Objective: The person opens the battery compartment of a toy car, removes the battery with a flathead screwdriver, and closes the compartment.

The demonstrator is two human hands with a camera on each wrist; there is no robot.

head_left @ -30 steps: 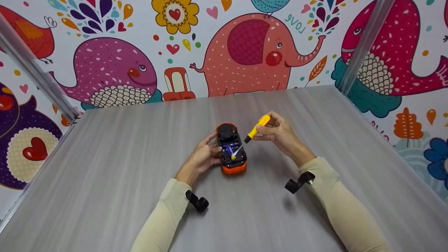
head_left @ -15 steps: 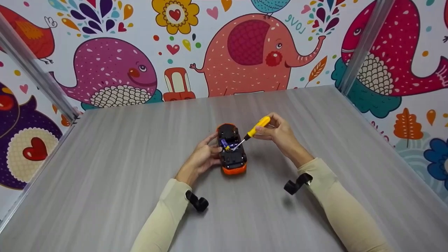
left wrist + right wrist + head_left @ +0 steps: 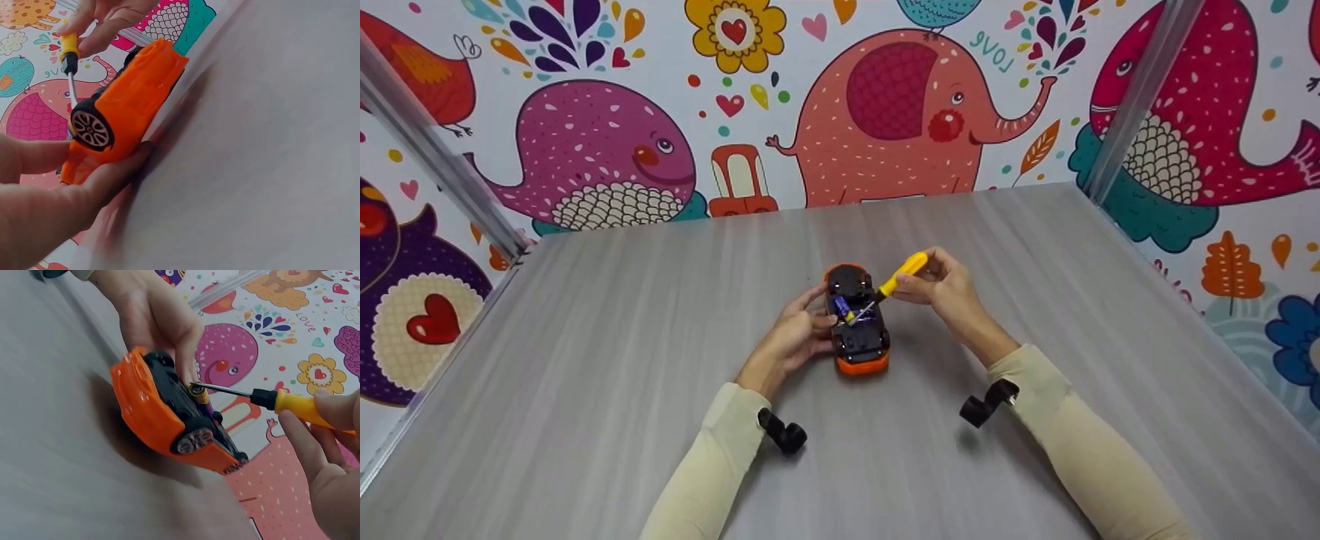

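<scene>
An orange toy car (image 3: 862, 365) lies with its black underside facing up. My left hand (image 3: 793, 336) grips the car by its left side, thumb and fingers on opposite faces in the left wrist view. My right hand (image 3: 949, 292) holds a screwdriver (image 3: 904, 272) by its yellow handle, shaft slanting down to the left. A purple battery (image 3: 201, 398) with a yellow end sticks up at an angle from the open recess in the underside. In the right wrist view the screwdriver's tip is at that end; whether they touch I cannot tell. More purple shows inside the recess.
The car is over a grey wood-grain table (image 3: 622, 337). A wall with printed cartoon animals (image 3: 900, 120) closes off the back, with metal posts (image 3: 1140, 105) at the corners. Black camera mounts (image 3: 784, 432) stick out from both wrists.
The screwdriver's tip has shifted up and left over the car's underside. The battery's yellow end has gone from the lower part to the left of the recess. My left hand keeps its place.
</scene>
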